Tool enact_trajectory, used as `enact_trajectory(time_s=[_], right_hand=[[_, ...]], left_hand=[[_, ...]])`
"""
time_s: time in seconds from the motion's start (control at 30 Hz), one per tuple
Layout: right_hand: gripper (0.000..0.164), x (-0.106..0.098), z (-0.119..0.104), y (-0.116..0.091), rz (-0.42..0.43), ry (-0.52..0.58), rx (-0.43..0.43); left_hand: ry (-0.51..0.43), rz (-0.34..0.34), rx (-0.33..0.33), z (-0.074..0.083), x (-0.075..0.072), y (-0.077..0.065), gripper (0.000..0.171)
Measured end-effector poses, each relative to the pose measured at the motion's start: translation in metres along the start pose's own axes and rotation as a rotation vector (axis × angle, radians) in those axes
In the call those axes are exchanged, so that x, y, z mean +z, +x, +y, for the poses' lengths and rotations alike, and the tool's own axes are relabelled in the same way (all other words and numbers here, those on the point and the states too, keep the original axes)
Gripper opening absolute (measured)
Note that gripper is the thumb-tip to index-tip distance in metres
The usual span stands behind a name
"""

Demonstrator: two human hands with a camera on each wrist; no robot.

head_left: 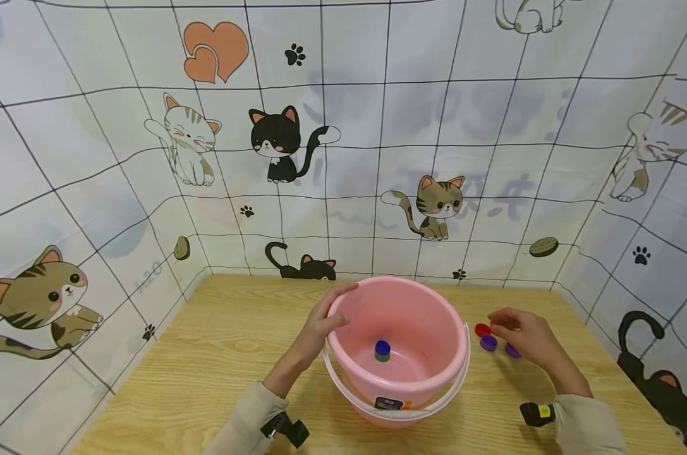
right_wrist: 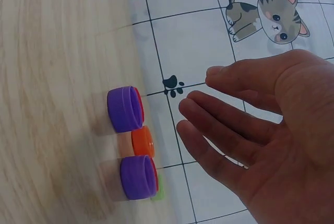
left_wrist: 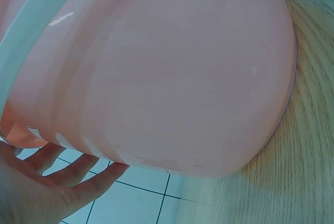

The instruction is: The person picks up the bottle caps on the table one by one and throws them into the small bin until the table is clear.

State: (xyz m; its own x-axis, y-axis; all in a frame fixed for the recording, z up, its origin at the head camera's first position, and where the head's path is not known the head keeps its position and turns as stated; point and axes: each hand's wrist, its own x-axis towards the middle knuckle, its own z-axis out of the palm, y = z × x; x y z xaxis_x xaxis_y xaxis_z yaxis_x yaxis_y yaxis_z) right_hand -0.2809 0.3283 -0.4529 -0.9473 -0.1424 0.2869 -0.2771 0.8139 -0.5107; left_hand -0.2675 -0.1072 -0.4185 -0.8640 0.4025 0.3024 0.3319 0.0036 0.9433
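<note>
A pink bucket (head_left: 366, 373) with a white handle (head_left: 400, 414) stands upright on the table. My left hand (head_left: 316, 325) holds its left rim, thumb over the inside and fingers along the outer wall; those fingers (left_wrist: 86, 179) also show in the left wrist view. Inside the bucket lies a blue and green cap (head_left: 382, 349). To the right of the bucket, my right hand (head_left: 528, 338) hovers above several small caps, holding nothing, its fingers loosely bent. A purple cap (right_wrist: 125, 109), an orange cap (right_wrist: 143, 142) and another purple cap (right_wrist: 138, 177) show beside it.
The wooden table (head_left: 224, 354) meets a white cloth wall (head_left: 354, 208) with cat prints at the back and sides. A green edge (right_wrist: 158, 188) peeks out behind the lower purple cap. A red cap (head_left: 482, 330) lies near the right fingertips.
</note>
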Motion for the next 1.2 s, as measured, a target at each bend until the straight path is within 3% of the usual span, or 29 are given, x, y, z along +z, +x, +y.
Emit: enact_trajectory(time_s=[0.8,1.2], right_hand=[[0.027,0.002,0.021,-0.005,0.008,0.003,0.147],[0.026,0.004,0.038,-0.008,0.024,-0.011,0.167]], left_hand=[[0.004,0.005,0.008,0.000,0.000,0.000,0.064],[0.009,0.007,0.003,-0.001,0.000,0.000,0.063]])
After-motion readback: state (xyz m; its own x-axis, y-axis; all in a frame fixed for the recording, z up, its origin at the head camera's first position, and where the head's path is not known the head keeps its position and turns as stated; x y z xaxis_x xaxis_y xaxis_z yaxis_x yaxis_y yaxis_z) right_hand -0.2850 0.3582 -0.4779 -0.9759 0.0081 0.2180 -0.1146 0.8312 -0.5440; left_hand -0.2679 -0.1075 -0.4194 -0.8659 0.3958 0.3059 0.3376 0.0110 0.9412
